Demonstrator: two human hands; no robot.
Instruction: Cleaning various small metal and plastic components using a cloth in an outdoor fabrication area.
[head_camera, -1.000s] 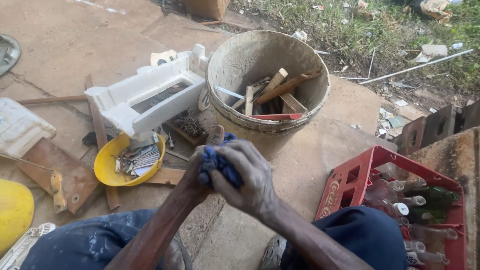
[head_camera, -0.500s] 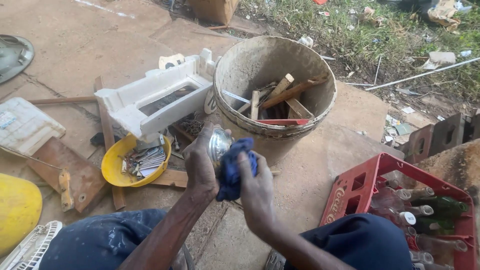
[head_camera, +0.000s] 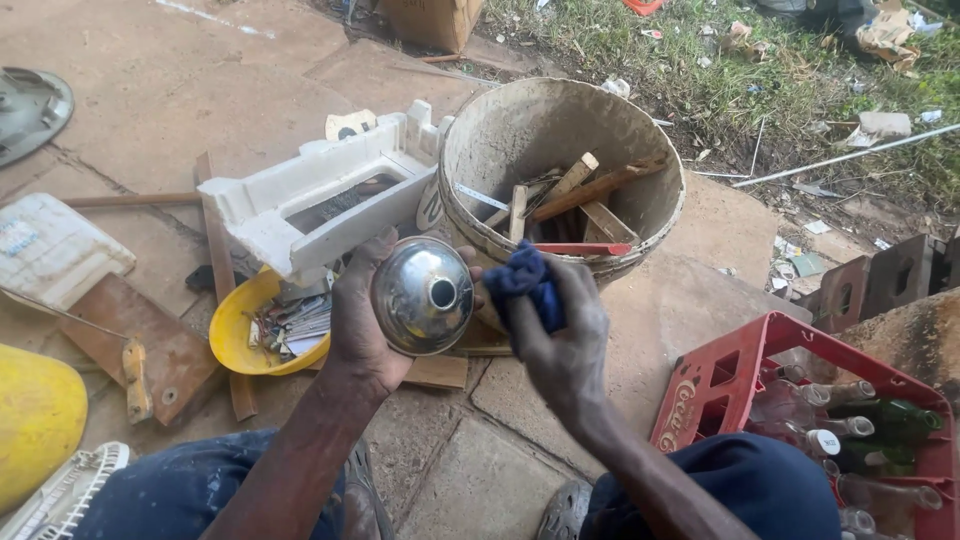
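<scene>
My left hand (head_camera: 358, 330) grips a shiny round metal dome (head_camera: 422, 296) with a small hole in its middle, the domed face turned up toward me. My right hand (head_camera: 565, 340) is closed on a bunched blue cloth (head_camera: 525, 283), which touches the dome's right edge. Both hands are held above the paved ground, just in front of a dirty bucket (head_camera: 520, 130) with wooden-handled tools (head_camera: 570, 195) inside.
A white moulded foam block (head_camera: 320, 195) lies left of the bucket. A yellow bowl (head_camera: 235, 335) holds small metal parts. A red crate (head_camera: 745, 385) with glass bottles stands at the right. Wooden boards (head_camera: 150, 345), a yellow hard hat (head_camera: 35, 420) and grass (head_camera: 800, 70) surround the spot.
The hands were clasped together over the cloth, hiding the dome. They have since parted, and the dome is uncovered in my left hand with the cloth at its right side.
</scene>
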